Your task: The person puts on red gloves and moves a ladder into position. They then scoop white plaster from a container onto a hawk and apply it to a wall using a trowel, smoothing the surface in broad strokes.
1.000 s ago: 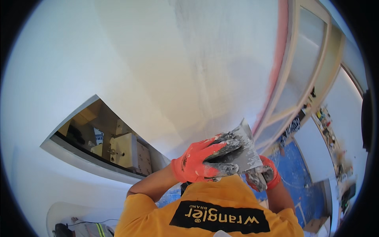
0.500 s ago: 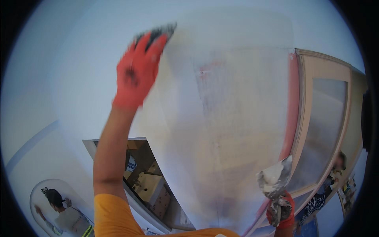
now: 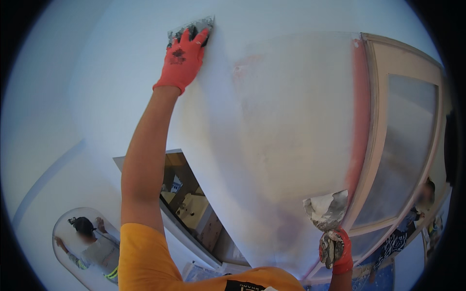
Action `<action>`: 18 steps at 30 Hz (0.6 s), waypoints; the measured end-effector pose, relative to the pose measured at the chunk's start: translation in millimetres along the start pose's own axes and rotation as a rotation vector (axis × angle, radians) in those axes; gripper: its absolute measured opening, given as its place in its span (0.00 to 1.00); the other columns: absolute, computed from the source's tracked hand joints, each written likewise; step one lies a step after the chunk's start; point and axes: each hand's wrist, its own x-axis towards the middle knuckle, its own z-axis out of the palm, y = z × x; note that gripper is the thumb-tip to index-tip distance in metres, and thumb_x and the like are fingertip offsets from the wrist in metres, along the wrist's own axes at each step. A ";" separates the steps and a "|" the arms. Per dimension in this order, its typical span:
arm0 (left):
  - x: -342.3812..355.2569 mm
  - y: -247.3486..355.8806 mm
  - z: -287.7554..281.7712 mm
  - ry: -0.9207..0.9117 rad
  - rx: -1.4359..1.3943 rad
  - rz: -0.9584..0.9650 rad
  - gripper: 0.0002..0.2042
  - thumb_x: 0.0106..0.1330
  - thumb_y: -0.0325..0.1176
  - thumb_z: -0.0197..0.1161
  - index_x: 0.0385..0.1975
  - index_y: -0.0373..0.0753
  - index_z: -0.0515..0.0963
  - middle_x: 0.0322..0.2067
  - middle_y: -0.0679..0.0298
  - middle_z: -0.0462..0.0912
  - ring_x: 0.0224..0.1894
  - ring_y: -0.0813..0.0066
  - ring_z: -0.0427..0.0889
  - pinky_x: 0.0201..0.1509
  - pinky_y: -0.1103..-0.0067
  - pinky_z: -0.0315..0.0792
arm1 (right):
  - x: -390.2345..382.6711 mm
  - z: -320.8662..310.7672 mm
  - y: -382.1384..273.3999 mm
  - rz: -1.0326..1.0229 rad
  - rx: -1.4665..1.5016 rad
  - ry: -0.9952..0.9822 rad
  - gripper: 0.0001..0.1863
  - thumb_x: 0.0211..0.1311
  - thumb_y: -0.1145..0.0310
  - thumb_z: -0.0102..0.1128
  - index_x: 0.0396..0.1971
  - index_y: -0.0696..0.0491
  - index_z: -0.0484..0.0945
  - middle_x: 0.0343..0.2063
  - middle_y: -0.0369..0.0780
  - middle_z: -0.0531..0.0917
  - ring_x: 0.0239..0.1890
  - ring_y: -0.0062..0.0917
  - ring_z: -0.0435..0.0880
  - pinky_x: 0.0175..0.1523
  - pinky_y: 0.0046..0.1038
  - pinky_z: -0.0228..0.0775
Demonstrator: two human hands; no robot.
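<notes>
My left hand (image 3: 181, 60), in a red glove with a dark smudge on its back, is raised high against the wall (image 3: 291, 116). It grips a wide, flat scraper (image 3: 205, 22) whose blade lies at the pale wall surface. Lower right, my right hand (image 3: 343, 252), gloved in red too, is closed round the grimy handle of a putty knife (image 3: 326, 209). That blade points up and is smeared with whitish-grey putty. Beige patches and faint reddish marks show on the wall between my hands.
A wooden-framed door (image 3: 378, 145) with frosted panels stands right, beside a reddish strip (image 3: 360, 97) of wall. An opening (image 3: 189, 194) lies below my left arm. One person (image 3: 92, 247) in a cap is at lower left; another (image 3: 422, 201) is at far right.
My left hand has moved slightly up and right with the scraper, its blade now showing more broadly. My right hand and putty knife have shifted slightly left in view. The whole view has also shifted.
</notes>
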 end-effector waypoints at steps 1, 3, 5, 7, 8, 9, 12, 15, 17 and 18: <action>-14.2 9.2 -5.2 -0.027 -0.005 -0.008 0.23 0.72 0.33 0.53 0.67 0.54 0.67 0.65 0.44 0.66 0.64 0.34 0.67 0.70 0.57 0.62 | -4.0 11.3 -4.5 0.007 -0.011 -0.026 0.16 0.66 0.60 0.50 0.46 0.55 0.71 0.17 0.47 0.75 0.12 0.37 0.75 0.13 0.36 0.71; -36.5 27.8 -5.8 -0.062 -0.008 -0.005 0.23 0.72 0.33 0.54 0.67 0.54 0.67 0.66 0.42 0.65 0.63 0.31 0.66 0.69 0.54 0.63 | -6.6 19.7 -9.8 0.011 -0.021 -0.032 0.16 0.67 0.60 0.49 0.47 0.54 0.71 0.18 0.46 0.76 0.12 0.36 0.76 0.13 0.35 0.71; -58.8 52.6 1.7 -0.065 -0.016 -0.009 0.23 0.72 0.34 0.54 0.67 0.55 0.68 0.66 0.41 0.65 0.62 0.30 0.67 0.68 0.53 0.63 | -6.6 16.8 -10.1 0.020 -0.028 0.017 0.16 0.67 0.59 0.49 0.48 0.53 0.71 0.18 0.46 0.76 0.12 0.36 0.76 0.13 0.35 0.71; -80.2 78.1 9.8 -0.049 -0.037 -0.023 0.22 0.71 0.35 0.55 0.66 0.55 0.69 0.65 0.40 0.64 0.61 0.28 0.68 0.66 0.50 0.64 | -0.6 8.1 -7.7 0.024 -0.047 0.053 0.16 0.67 0.60 0.49 0.48 0.52 0.71 0.19 0.45 0.76 0.12 0.35 0.76 0.13 0.35 0.71; -92.2 87.1 14.6 -0.058 -0.043 -0.023 0.22 0.72 0.35 0.53 0.66 0.57 0.68 0.66 0.41 0.63 0.61 0.28 0.68 0.66 0.47 0.63 | 0.6 5.9 -9.3 0.036 -0.068 0.027 0.16 0.68 0.60 0.49 0.49 0.53 0.71 0.20 0.45 0.76 0.13 0.35 0.76 0.13 0.34 0.71; -104.7 94.8 19.8 -0.066 -0.049 -0.024 0.22 0.73 0.35 0.51 0.67 0.58 0.67 0.66 0.42 0.62 0.62 0.28 0.67 0.66 0.45 0.62 | 1.9 5.8 -12.0 0.049 -0.091 0.000 0.16 0.68 0.60 0.49 0.49 0.53 0.71 0.20 0.45 0.77 0.13 0.35 0.76 0.14 0.34 0.71; -143.9 117.5 28.3 -0.138 -0.085 -0.045 0.21 0.75 0.35 0.47 0.67 0.59 0.68 0.67 0.42 0.60 0.63 0.27 0.64 0.67 0.42 0.59 | 2.0 15.5 -14.9 0.072 -0.093 0.033 0.16 0.68 0.59 0.49 0.49 0.53 0.72 0.21 0.44 0.77 0.14 0.34 0.76 0.15 0.33 0.72; -179.4 139.2 30.3 -0.209 -0.106 -0.080 0.21 0.75 0.35 0.49 0.66 0.59 0.69 0.67 0.41 0.60 0.64 0.26 0.62 0.67 0.42 0.58 | 3.2 8.6 -16.2 0.125 -0.029 0.020 0.17 0.69 0.57 0.49 0.48 0.54 0.72 0.21 0.44 0.76 0.14 0.33 0.76 0.15 0.33 0.71; -207.9 153.0 36.4 -0.256 -0.114 -0.089 0.21 0.74 0.35 0.50 0.65 0.60 0.70 0.67 0.41 0.60 0.64 0.25 0.61 0.67 0.41 0.58 | 3.7 8.3 -18.4 0.148 -0.068 0.005 0.18 0.70 0.56 0.49 0.46 0.55 0.73 0.20 0.44 0.76 0.12 0.33 0.75 0.14 0.32 0.71; -220.9 159.7 40.1 -0.280 -0.116 -0.092 0.21 0.73 0.35 0.51 0.65 0.60 0.70 0.67 0.41 0.60 0.64 0.25 0.61 0.67 0.41 0.58 | 6.5 5.8 -17.4 0.161 -0.078 0.031 0.18 0.70 0.56 0.49 0.46 0.55 0.73 0.19 0.44 0.76 0.12 0.33 0.75 0.13 0.32 0.71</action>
